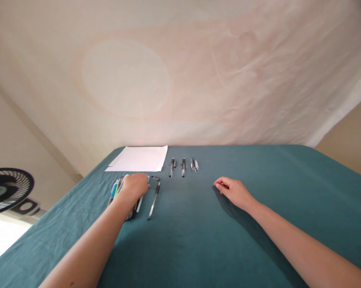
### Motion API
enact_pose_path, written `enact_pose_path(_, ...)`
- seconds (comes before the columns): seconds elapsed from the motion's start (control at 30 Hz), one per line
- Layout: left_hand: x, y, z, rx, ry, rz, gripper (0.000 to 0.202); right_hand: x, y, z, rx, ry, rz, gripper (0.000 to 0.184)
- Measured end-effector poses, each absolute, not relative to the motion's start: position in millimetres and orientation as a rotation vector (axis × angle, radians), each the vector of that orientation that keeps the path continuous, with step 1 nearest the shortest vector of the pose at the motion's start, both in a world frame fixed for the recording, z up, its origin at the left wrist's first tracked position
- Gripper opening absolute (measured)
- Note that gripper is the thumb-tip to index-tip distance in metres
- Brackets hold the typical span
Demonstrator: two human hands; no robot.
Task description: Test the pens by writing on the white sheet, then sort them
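My left hand (pixel 136 186) is over a pile of pens (pixel 134 211) on the left of the table, its fingers curled down among them. The back of the hand hides what the fingertips hold, if anything. Blue and green pens (pixel 113 191) stick out on its left side. Just right of the pile lies a clear pen with a black grip (pixel 154 198), with a small black cap piece (pixel 155 178) at its top end. My right hand (pixel 233 191) hovers low over the cloth, fingers curled and pressed together, with nothing visible in them.
White paper sheets (pixel 140 158) lie at the back left. Beside them, dismantled or capped clear pens (pixel 171 167) sit in three small groups, including a middle pair (pixel 183 167) and a right one (pixel 194 165). A teal cloth (pixel 192 240) covers the table. A black fan (pixel 6 191) stands off the left edge.
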State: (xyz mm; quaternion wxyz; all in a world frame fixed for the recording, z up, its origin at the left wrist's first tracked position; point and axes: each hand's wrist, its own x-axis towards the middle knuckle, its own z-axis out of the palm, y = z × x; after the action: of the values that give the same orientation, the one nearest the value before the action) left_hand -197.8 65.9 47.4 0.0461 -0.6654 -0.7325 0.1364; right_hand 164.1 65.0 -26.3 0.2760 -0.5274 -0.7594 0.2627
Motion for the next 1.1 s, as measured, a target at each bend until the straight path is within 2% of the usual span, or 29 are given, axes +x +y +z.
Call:
enact_pose_path(0.17, -201, 65, 66, -2.045, -2.29, 0.351, 0.025, 164, 64, -25, -1.417, -2.038, 0.711, 0.025)
enact_pose_path(0.23, -198, 60, 82, -2.192, -2.314, 0.205, 0.027, 163, 64, -24, -1.41, -2.033, 0.724, 0.025)
enact_pose_path(0.33, -174, 45, 97, -2.885, -2.363, -0.575, 0.03, 163, 65, -22, -1.39, -2.024, 0.757, 0.025)
enact_pose_path(0.43, -128, 27, 80, -3.295, -2.479, -1.342, 0.026, 161, 62, -15, -1.332, -1.986, 0.89, 0.027)
enact_pose_path(0.57, -73, 9, 29, -3.191, -2.708, -1.992, 0.027, 148, 42, 2, -1.133, -1.921, 1.322, 0.036)
enact_pose_path(0.63, -62, 5, 9, -3.1, -2.697, -2.213, 0.031, 139, 27, 10, -1.036, -1.975, 1.409, 0.037)
enact_pose_path(0.7, -61, 4, -1, -3.157, -2.586, -2.27, 0.034, 132, 17, 14, -1.043, -2.115, 1.309, 0.029)
enact_pose_path(0.77, -65, 5, -4, -3.219, -2.467, -2.182, 0.034, 130, 12, 15, -1.079, -2.269, 1.045, 0.017)
enact_pose_path(0.87, -74, 9, -3, -3.22, -2.317, -1.802, 0.026, 132, 12, 12, -1.114, -2.417, 0.741, 0.016)
enact_pose_path(0.97, -77, 9, -1, -3.184, -2.175, -1.453, 0.018, 132, 13, 10, -1.107, -2.5, 0.638, 0.016)
enact_pose_path(1.1, -73, 3, 4, -3.154, -2.041, -1.167, 0.016, 125, 10, 6, -1.111, -2.577, 0.464, 0.019)
